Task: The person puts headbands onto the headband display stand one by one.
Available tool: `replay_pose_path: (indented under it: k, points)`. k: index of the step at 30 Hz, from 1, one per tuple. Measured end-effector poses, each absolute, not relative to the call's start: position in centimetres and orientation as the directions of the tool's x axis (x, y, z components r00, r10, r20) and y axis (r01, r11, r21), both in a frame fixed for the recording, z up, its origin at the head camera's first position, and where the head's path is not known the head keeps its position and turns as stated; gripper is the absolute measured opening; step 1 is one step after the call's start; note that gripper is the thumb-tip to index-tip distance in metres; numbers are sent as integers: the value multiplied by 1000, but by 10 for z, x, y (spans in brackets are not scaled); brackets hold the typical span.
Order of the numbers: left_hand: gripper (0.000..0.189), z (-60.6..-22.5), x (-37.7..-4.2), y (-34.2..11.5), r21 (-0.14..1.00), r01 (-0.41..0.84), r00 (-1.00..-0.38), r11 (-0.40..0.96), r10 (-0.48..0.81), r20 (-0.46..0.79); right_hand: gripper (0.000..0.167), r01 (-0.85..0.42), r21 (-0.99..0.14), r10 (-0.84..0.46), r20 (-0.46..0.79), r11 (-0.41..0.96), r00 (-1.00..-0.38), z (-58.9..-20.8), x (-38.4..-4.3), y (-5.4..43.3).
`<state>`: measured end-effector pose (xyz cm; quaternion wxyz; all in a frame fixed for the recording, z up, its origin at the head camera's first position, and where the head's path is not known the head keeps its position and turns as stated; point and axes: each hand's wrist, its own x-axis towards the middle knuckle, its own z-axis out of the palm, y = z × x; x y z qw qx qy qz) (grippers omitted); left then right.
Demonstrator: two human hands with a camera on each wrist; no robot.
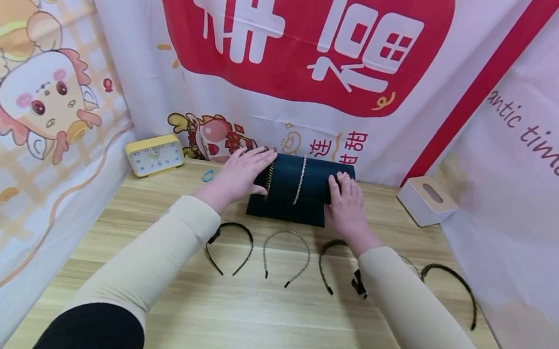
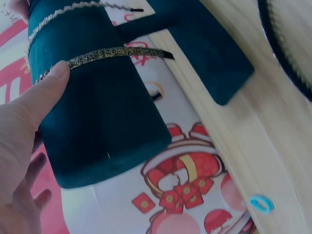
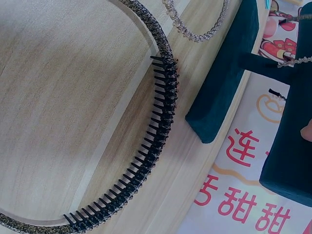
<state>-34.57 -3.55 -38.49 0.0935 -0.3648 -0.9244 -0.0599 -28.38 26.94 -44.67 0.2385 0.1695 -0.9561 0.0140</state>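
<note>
A dark teal roll-shaped headband stand (image 1: 284, 177) stands at the back of the table. Around its left part sits a black-and-gold headband (image 2: 107, 52); a silver beaded headband (image 1: 300, 180) sits near its middle. My left hand (image 1: 237, 177) holds the black-and-gold headband on the roll, its thumb (image 2: 58, 73) on the band's front and fingers over the top, partly hidden behind the roll. The stand's right end is gripped by my right hand (image 1: 348, 203), fingers bent over it; the right wrist view catches only a fingertip (image 3: 307, 131) there.
Headbands lie in front: a black one (image 1: 244, 227), a silver one (image 1: 287, 233), a dark toothed one (image 3: 165, 102) and another dark one (image 1: 467, 290). A black bow (image 1: 359, 284) shows beside my right sleeve. Clock (image 1: 156, 155), blue ring (image 1: 208, 175) and tissue box (image 1: 426, 201) stand behind.
</note>
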Motion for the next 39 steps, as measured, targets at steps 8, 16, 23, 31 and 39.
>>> replay_pose_path:
  k: [8, 16, 23, 31, 39]
  points:
    - [95, -391, -342, -11, 19, 690, -704, 724, 664, 251, 73, -325, 46, -308, 462, 945, -831, -449, -285, 270]
    - [94, -395, -338, 5, 10, 691, -699, 723, 666, 260, 74, -324, 38, -304, 466, 945, -831, -450, -286, 269]
    - [95, -396, -338, 15, 16, 690, -701, 724, 662, 266, 72, -306, 37, -290, 441, 951, -849, -449, -285, 268]
    - [102, -397, -337, 6, 47, 675, -717, 736, 640, 275, 72, -312, 25, -290, 447, 950, -846, -448, -284, 266]
    - [111, -403, -335, -79, 163, 609, -765, 776, 520, 381, 73, -306, 33, -288, 442, 952, -850, -450, -285, 267]
